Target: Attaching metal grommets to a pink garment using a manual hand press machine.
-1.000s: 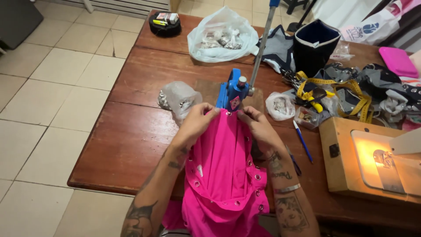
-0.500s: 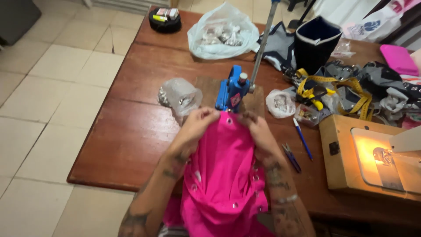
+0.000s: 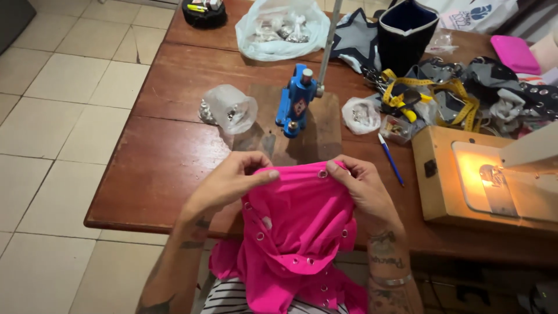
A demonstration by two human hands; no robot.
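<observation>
At a cluttered wooden worktable point(image 3: 174, 145), the left hand point(image 3: 232, 177) and right hand point(image 3: 363, 186) pinch the top edge of a pink garment point(image 3: 296, 227), stretched taut just short of a blue hand press point(image 3: 295, 100). Metal eyelets already dot the fabric; the held edge carries one, with bare stretches beside it.

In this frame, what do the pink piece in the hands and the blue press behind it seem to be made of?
Pink garment: soft, matte fabric, likely stretch knit; it folds and bunches between the left hand and right hand, with shiny metal-looking eyelets. Blue press: apparently painted cast metal, rigid with a glossy sheen, on a wooden table.
</observation>
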